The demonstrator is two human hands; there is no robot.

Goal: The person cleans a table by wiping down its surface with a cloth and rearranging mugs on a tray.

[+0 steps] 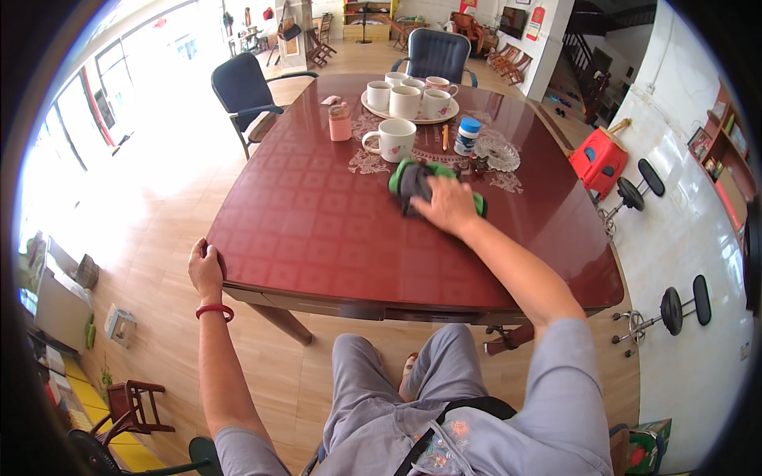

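My right hand [449, 205] presses a green and dark grey cloth [412, 181] onto the glossy red-brown table [333, 238], just in front of a white mug [397, 141] with a floral print. At the table's near left corner, my left hand [205, 269] rests on the edge, with a red bangle on its wrist. Beside the mug stand a pink container [340, 123] and a white bottle with a blue cap [467, 138]. An orange pen-like item [444, 137] lies between mug and bottle. A clear glass dish [499, 156] sits right of the cloth.
Several white cups stand on a round tray [411, 119] farther back. Dark padded chairs [244, 86] [439, 56] are at the table's far and left sides. A red plastic stool [598, 160] and wheeled stools [671, 310] line the right wall. A small wooden chair [128, 407] is at lower left.
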